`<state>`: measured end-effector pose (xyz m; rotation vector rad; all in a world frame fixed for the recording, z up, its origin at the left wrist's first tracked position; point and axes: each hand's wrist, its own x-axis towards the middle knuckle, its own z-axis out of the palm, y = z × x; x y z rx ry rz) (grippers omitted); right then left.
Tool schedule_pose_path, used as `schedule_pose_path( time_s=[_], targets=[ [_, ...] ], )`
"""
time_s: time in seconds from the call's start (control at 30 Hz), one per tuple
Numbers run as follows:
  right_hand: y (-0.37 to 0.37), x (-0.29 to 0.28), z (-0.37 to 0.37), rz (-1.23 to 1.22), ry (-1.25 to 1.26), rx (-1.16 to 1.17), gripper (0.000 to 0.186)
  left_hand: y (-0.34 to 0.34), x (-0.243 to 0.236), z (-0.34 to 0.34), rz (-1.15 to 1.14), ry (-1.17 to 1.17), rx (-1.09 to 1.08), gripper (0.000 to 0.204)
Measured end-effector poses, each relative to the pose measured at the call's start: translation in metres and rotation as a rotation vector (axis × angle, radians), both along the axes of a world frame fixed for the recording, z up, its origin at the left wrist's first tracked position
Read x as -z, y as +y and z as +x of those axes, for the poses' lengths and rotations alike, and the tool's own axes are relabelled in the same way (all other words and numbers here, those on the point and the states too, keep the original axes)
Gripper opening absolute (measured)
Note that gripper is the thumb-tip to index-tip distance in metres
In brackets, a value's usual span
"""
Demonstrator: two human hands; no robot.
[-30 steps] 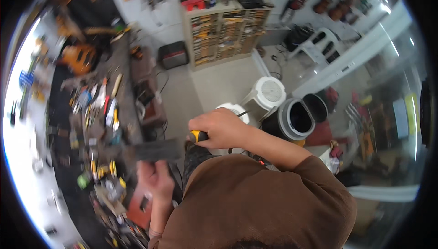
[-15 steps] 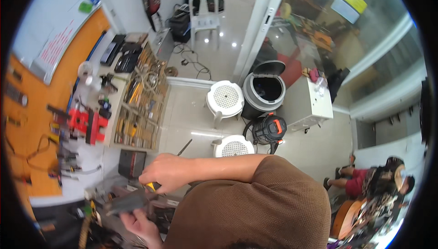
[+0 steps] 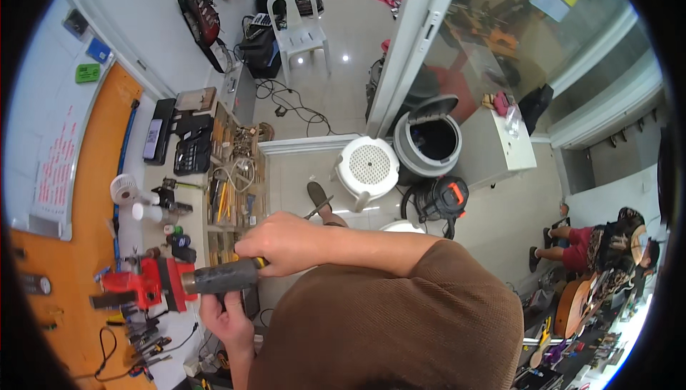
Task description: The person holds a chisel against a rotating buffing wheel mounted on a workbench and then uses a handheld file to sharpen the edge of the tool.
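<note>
Pale tiled floor (image 3: pixel 289 176) spreads across the workshop on my feed, with a white stool (image 3: pixel 369 163), an open-lidded bin (image 3: pixel 432 140) and a black-and-orange vacuum (image 3: pixel 441 198) grouped near a glass partition. Over on the far right I can see another person (image 3: pixel 579 247) in red shorts and a guitar (image 3: pixel 574 308).

Both hands I'm watching are at the lower left, closed in around their work. The left hand (image 3: pixel 230 321) grips a dark grey elongated piece (image 3: pixel 225 277) from below, thumb up against it. The right hand (image 3: pixel 277 245) is wrapped around a yellow-and-black handle (image 3: pixel 262 263); a thin dark rod (image 3: pixel 319 208) juts from the other side of that fist.

I see the piece's tan end right at a red vise (image 3: pixel 148 284) by the cluttered tabletop (image 3: pixel 146 176), though I can't tell whether they touch.
</note>
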<state>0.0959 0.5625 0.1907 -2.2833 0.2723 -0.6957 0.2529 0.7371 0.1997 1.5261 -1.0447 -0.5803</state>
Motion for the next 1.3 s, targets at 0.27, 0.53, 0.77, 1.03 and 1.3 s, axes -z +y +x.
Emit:
schedule_pose_path(
  time_s=[0.27, 0.53, 0.77, 1.03, 1.3],
  targets=[
    [-0.224, -0.003, 0.042, 0.297, 0.13, -0.037, 0.04, -0.19, 0.039, 0.048, -0.302, -0.019, -0.17, 0.035],
    [-0.422, -0.055, 0.06, 0.444, 0.121, -0.078, 0.035, -0.334, 0.023, 0.101, -0.307, -0.071, -0.248, 0.032],
    [-0.51, -0.016, 0.082, 0.275, 0.186, 0.158, 0.036, -0.492, 0.032, 0.118, -0.24, 0.165, -0.084, 0.027],
    [-0.676, -0.031, 0.057, 0.017, 0.138, 0.13, 0.026, -0.673, 0.031, 0.095, -0.218, 0.008, -0.093, 0.024],
    [-0.94, 0.024, -0.076, -0.019, -0.039, 0.301, 0.026, -0.979, 0.061, -0.013, -0.238, -0.129, 0.175, 0.041]
  ],
)
